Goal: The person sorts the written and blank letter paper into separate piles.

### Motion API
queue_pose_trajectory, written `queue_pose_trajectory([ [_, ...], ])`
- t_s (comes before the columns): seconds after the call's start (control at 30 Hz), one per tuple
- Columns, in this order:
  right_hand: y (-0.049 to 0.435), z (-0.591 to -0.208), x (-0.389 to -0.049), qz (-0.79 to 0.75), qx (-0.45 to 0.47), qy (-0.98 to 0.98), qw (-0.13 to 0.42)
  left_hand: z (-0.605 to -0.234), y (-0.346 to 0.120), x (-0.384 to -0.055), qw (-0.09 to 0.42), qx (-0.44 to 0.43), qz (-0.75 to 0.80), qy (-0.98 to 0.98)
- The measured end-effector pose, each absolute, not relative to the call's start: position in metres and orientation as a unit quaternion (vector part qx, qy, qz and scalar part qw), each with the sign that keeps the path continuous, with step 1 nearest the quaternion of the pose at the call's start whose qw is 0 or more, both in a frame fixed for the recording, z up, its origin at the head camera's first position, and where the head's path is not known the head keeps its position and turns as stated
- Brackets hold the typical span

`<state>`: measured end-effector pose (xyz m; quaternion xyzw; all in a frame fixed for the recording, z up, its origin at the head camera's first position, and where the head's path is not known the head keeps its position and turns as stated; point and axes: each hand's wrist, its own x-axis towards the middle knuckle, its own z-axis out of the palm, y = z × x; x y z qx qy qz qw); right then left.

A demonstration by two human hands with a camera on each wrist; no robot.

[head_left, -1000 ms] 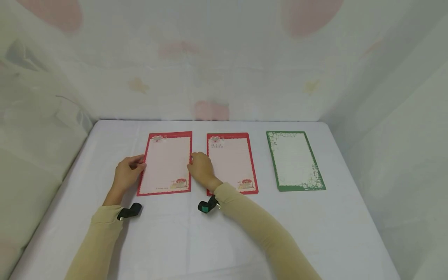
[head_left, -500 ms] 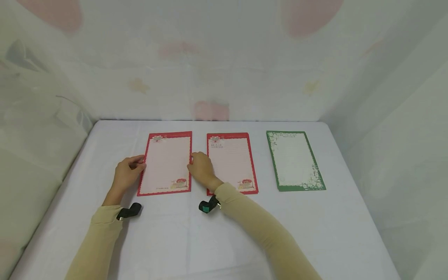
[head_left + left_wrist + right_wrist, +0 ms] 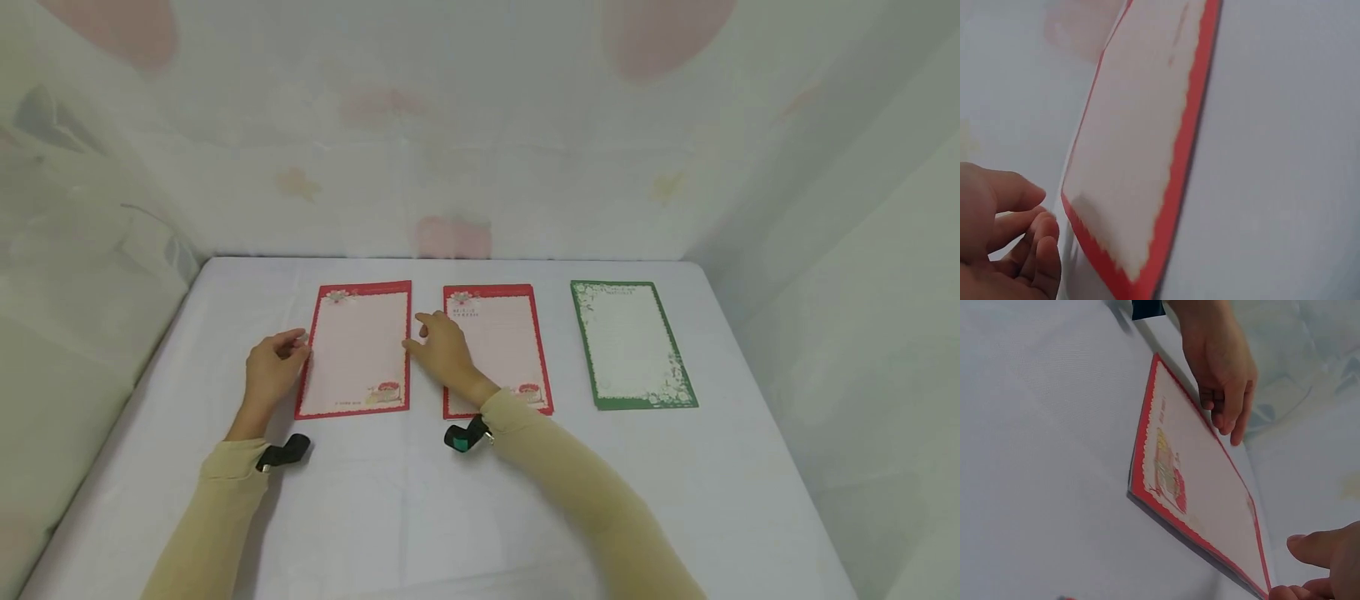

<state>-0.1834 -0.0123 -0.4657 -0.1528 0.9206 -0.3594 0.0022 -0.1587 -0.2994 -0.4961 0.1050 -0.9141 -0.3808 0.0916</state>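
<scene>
A stack of red-bordered letter paper point(image 3: 356, 354) lies flat on the white table, with a flower at its top left and a small picture at its bottom right. My left hand point(image 3: 272, 367) is at its left edge, fingers loosely bent; the left wrist view shows these fingers point(image 3: 1046, 240) just beside the border, gripping nothing. My right hand point(image 3: 444, 350) is at the opposite edge, thumb and forefinger spread apart, the thumb tip close to the border. Beneath my right hand and wrist lies a second red-bordered stack point(image 3: 502, 358), partly covered, with printed lines at its top.
A green-bordered stack of letter paper point(image 3: 633, 346) lies to the right, slightly slanted. White cloth walls point(image 3: 480, 150) with faint pink and yellow patches enclose the table point(image 3: 360, 517) at the back and sides.
My right hand has let go of the left stack's right edge and drawn slightly right, its fingers spreading. My left fingers have eased a little off the left edge. The papers stay put.
</scene>
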Motion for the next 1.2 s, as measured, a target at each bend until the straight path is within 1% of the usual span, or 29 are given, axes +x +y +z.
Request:
queue_pose_trajectory([
  [0.13,0.004,-0.458,-0.185,-0.375,-0.159,0.913,-0.005,-0.488,-0.286,-0.160,0.131,0.099,-0.394,-0.904],
  [0.27,0.027,-0.453,-0.187,-0.414,-0.160,0.896,-0.025,-0.477,-0.268,-0.162,0.175,0.073,-0.404,-0.895],
  [0.37,0.046,-0.452,-0.187,-0.437,-0.152,0.886,-0.043,-0.469,-0.252,-0.163,0.192,0.048,-0.414,-0.889],
  [0.43,0.058,-0.450,-0.188,-0.447,-0.146,0.881,-0.049,-0.465,-0.238,-0.161,0.192,0.027,-0.419,-0.887],
  [0.53,0.075,-0.449,-0.189,-0.447,-0.134,0.882,-0.055,-0.463,-0.215,-0.158,0.173,-0.010,-0.428,-0.887],
  [0.7,0.100,-0.453,-0.190,-0.443,-0.110,0.888,-0.055,-0.466,-0.178,-0.155,0.123,-0.065,-0.441,-0.887],
  [0.83,0.120,-0.462,-0.192,-0.431,-0.082,0.898,-0.042,-0.472,-0.152,-0.157,0.088,-0.094,-0.445,-0.886],
  [0.93,0.135,-0.471,-0.192,-0.420,-0.063,0.905,-0.029,-0.476,-0.135,-0.158,0.059,-0.098,-0.442,-0.890],
  [1.07,0.154,-0.484,-0.190,-0.417,-0.042,0.907,-0.028,-0.483,-0.116,-0.160,0.017,-0.085,-0.435,-0.896],
  [1.2,0.164,-0.493,-0.184,-0.418,-0.023,0.908,-0.015,-0.490,-0.102,-0.161,0.005,-0.089,-0.410,-0.908],
])
